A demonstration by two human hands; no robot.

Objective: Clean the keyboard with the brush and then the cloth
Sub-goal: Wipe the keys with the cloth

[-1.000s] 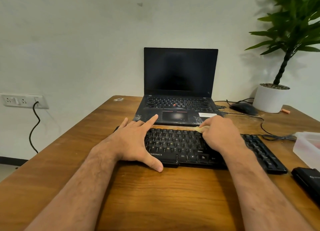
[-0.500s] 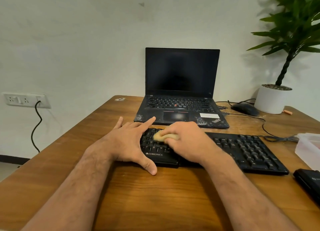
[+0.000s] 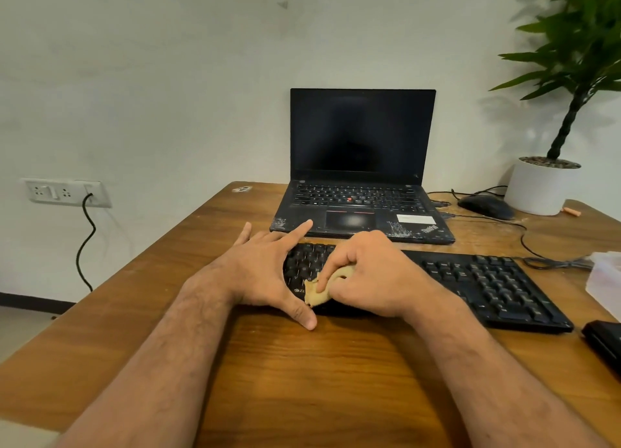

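Observation:
A black keyboard [image 3: 484, 283] lies across the wooden table [image 3: 302, 380] in front of the laptop. My left hand [image 3: 265, 273] rests on the keyboard's left end with its fingers spread and straight, thumb at the front edge. My right hand [image 3: 369, 273] grips a small yellowish cloth [image 3: 316, 293] and presses it on the keys near the front left corner. Most of the cloth is hidden under my right hand. No brush is in view.
An open black laptop [image 3: 361, 185] stands behind the keyboard. A mouse [image 3: 485, 205] and a potted plant [image 3: 544, 185] sit at the back right, with cables running along the table. A clear plastic box [image 3: 605, 279] and a dark object [image 3: 605, 343] lie at the right edge.
My right hand has slid the cloth leftward across the keys, from the middle of the keyboard to its front left corner. My left hand has stayed on the left end.

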